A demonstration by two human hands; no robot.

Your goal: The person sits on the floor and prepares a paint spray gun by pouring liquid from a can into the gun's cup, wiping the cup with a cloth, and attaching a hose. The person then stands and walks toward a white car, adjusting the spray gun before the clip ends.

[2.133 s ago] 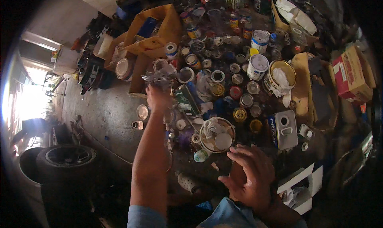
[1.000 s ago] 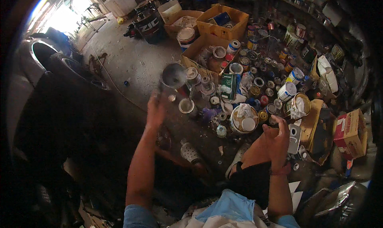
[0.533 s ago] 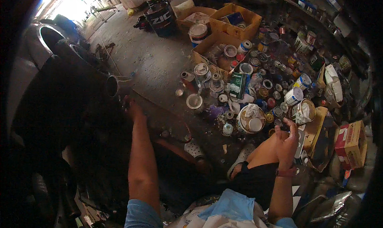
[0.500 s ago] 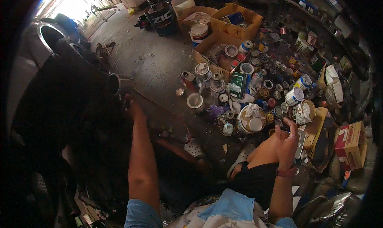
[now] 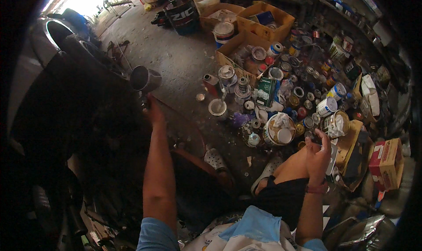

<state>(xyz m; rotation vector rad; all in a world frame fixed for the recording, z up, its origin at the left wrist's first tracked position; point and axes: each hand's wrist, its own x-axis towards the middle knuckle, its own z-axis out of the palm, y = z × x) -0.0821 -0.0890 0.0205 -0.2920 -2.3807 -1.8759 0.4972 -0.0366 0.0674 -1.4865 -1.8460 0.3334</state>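
Note:
My left hand [image 5: 154, 112] is closed round the handle of a paint spray gun [image 5: 143, 100], held out at the left. The gun's dark round cup [image 5: 149, 79] sits above the hand, its mouth facing left. A thin hose [image 5: 184, 119] trails from near that hand toward my feet. By my right knee my right hand [image 5: 318, 156] is raised, its fingers bent and apart, and I see nothing held in it. Beyond its fingertips stand a large open tin [image 5: 338, 123] with crumpled white paper inside and a wide tub [image 5: 279, 130] with paper and a pale lid on top.
A dark car body [image 5: 48, 93] fills the left. Several paint cans crowd the floor at the right, around a green rectangular tin [image 5: 265, 92]. Cardboard boxes [image 5: 237, 49] and a black drum [image 5: 182, 18] stand farther back. A red and tan carton [image 5: 387, 163] lies at far right.
My left hand and the spray gun have moved up and slightly right, and the cup now shows fully. My right hand has hardly moved. The whole view has shifted slightly.

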